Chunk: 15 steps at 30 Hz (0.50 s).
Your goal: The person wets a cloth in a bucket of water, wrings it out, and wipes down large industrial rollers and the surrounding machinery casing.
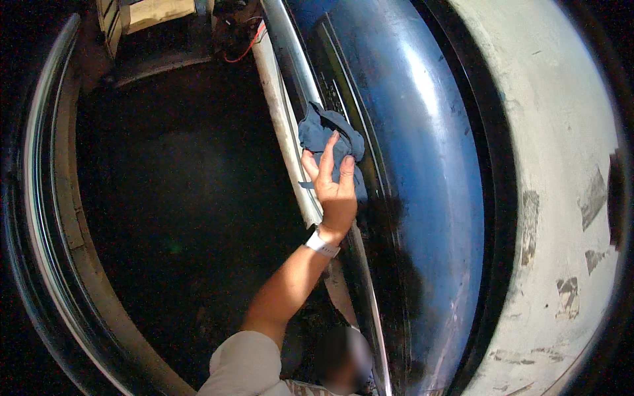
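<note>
My left hand (333,185), a pale watch strap at its wrist, presses a crumpled blue-grey cloth (329,131) with its fingers spread over it. The cloth lies across a shiny metal bar (297,54) and laps onto the dark strip to its right. A large glossy blue cylinder (431,163) curves alongside, just right of the hand. To the left of the bar runs a pale, stained rail (280,119), close to the cloth's edge. My right hand is out of view.
Beyond a dark gap, a pale curved surface (554,148) with worn grey patches fills the right side. A dark recess lies left of my arm, edged by a curved metal rim (37,163). A thin red cable (247,49) hangs near the top.
</note>
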Motion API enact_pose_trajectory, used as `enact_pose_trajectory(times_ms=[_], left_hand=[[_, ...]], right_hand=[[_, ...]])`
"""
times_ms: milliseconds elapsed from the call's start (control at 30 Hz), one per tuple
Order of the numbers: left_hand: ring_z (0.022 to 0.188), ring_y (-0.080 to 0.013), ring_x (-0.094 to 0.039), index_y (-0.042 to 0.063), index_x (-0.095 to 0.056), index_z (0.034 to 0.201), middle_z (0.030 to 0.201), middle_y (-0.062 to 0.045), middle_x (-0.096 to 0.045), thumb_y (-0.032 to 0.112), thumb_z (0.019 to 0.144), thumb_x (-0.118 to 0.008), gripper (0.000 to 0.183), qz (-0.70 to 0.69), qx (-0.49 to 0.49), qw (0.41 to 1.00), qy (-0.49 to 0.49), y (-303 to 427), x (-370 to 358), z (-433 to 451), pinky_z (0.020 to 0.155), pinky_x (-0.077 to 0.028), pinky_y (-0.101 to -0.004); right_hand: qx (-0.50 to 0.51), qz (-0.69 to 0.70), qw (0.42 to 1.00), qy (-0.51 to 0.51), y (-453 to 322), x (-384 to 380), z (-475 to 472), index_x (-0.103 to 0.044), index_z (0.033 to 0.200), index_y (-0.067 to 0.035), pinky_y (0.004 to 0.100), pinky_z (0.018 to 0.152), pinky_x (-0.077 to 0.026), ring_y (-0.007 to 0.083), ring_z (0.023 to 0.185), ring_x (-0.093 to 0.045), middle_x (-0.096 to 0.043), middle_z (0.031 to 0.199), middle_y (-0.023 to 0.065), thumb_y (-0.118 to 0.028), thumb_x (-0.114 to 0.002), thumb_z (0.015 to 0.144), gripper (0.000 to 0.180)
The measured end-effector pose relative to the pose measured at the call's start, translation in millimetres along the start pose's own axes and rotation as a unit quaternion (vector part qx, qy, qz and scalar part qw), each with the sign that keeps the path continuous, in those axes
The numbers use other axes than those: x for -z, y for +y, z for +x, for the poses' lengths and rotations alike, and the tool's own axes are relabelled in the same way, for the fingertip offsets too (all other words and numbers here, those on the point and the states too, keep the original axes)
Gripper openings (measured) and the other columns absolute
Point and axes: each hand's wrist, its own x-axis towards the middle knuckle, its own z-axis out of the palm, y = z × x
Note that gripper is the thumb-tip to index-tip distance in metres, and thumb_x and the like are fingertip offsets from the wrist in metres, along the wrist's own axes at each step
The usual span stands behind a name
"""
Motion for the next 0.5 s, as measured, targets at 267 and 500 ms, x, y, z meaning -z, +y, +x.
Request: enact_pose_trajectory(times_ms=[267, 500], left_hand=[[0.1, -0.0303, -0.048, 0.006, -0.061, 0.111, 0.106, -0.018, -0.05, 0.026, 0.089, -0.056, 0.03, 0.093, -0.147, 0.981, 0.083, -29, -26, 193, 0.091, -0.038, -0.0362], [0.127, -0.0399, -0.032, 0.005, -0.05, 0.127, 0.134, -0.023, -0.04, 0.018, 0.084, -0.061, 0.046, 0.055, -0.088, 0.985, -0.14, -26, -19, -4, 0.107, -0.021, -0.0448]], right_hand=[[0.019, 0.003, 1.0, -0.003, 1, 8, 31, -0.022, 0.139, 0.002, 0.0542, 0.101, -0.028, 0.0479, 0.121, -0.031, -0.027, 0.137, 0.0308, -0.041, -0.06, 0.079, 0.083], [0.011, 0.012, 1.0, -0.012, 12, 26, 51, -0.023, 0.138, 0.002, 0.0533, 0.101, -0.028, 0.0472, 0.121, -0.032, -0.028, 0.136, 0.0305, -0.04, -0.06, 0.08, 0.081]])
